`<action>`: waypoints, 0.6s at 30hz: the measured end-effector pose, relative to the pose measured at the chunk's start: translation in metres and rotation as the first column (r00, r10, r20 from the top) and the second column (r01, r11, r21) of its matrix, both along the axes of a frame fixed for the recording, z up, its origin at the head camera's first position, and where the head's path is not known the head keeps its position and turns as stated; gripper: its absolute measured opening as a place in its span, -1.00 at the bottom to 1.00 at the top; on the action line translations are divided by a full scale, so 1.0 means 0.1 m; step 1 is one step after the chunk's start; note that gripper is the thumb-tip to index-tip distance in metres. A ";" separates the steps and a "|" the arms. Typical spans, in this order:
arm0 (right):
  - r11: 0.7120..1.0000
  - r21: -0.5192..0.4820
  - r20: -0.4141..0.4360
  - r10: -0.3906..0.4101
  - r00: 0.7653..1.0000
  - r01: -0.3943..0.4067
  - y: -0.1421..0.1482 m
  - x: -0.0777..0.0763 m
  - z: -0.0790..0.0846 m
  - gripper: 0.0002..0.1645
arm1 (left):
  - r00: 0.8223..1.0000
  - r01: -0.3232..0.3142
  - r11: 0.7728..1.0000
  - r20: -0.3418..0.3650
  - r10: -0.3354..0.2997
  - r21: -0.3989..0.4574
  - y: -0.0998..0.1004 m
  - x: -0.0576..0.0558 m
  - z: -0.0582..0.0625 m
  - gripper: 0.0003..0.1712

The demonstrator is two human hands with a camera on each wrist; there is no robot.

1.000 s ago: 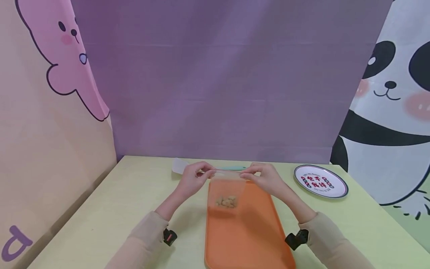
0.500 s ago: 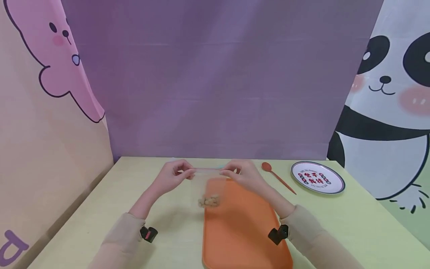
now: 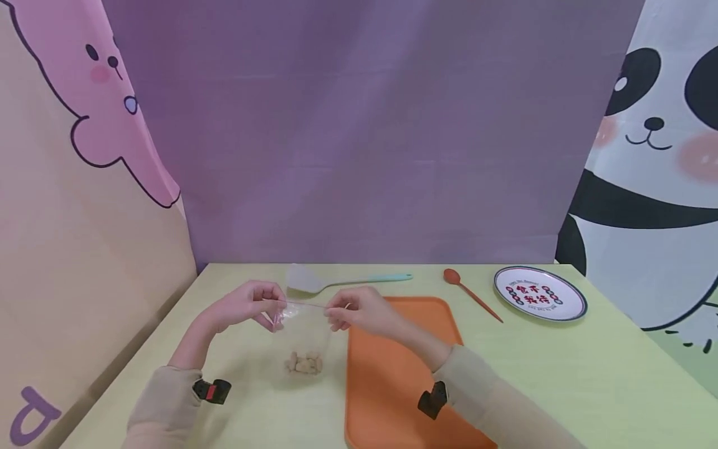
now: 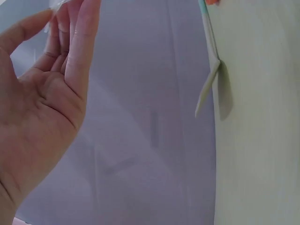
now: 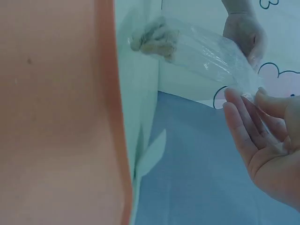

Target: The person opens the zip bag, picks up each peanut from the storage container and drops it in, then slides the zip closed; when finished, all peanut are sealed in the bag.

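A clear plastic bag [image 3: 303,333] hangs by its top edge between both hands, above the table left of the orange tray. At its bottom lie several small tan pieces [image 3: 303,363] that look like peanuts or nuts. My left hand [image 3: 247,305] pinches the left top corner between thumb and fingers; the left wrist view shows just a scrap of clear plastic [image 4: 56,5] at the fingertips. My right hand [image 3: 367,310] pinches the right top corner. In the right wrist view the bag [image 5: 206,54] slants from the right fingertips, with the nut-like pieces [image 5: 157,40] at its far end.
The orange tray [image 3: 404,386] lies on the pale yellow table under my right forearm. Behind the hands is a spatula [image 3: 336,282] with a turquoise handle. A red-brown spoon [image 3: 473,295] and a white printed plate [image 3: 540,294] lie to the right.
Both hands have carried the bag leftward, from above the tray to above the table beside it, and lower. The spatula and spoon now show fully.
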State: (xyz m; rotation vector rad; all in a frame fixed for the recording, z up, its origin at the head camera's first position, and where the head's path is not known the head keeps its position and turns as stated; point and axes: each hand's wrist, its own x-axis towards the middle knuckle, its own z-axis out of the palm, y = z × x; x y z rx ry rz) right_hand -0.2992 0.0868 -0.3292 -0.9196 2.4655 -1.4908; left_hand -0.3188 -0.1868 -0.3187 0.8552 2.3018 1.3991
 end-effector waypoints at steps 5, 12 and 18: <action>0.999 0.006 0.081 -0.040 0.996 0.040 -0.03 -0.10 -0.14 -0.78 | 0.996 -0.047 0.998 0.069 0.050 -0.047 0.03 -0.11 -0.20 -0.71; 0.993 0.019 0.070 -0.116 0.991 0.115 0.07 -0.30 -0.30 -0.79 | 0.982 -0.190 0.974 -0.036 0.187 -0.126 0.20 -0.32 -0.46 -0.75; 0.979 0.071 0.058 -0.198 0.979 0.193 0.06 -0.46 -0.43 -0.75 | 0.934 -0.323 0.931 -0.213 0.285 -0.171 0.28 -0.45 -0.55 -0.86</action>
